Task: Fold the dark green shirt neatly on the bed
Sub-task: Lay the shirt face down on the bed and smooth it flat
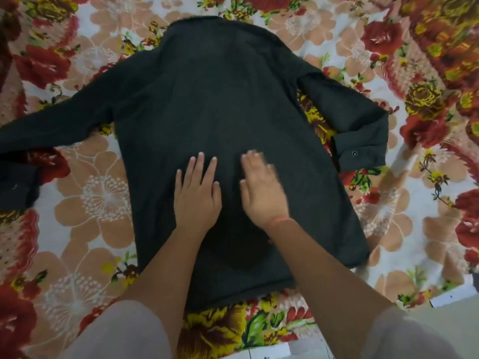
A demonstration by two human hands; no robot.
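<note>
The dark green shirt lies spread flat, back side up, on the flowered bed cover, collar at the far end and hem near me. Its left sleeve stretches out to the left edge of the view. The right sleeve angles down to the right, its buttoned cuff showing. My left hand rests flat on the lower back of the shirt with the fingers spread. Just beside it, my right hand also lies palm down on the cloth, blurred by motion. Neither hand grips anything.
The bed cover with red, peach and yellow flowers fills nearly the whole view. At the lower right the bed edge meets a pale floor. A thin band sits on my right wrist.
</note>
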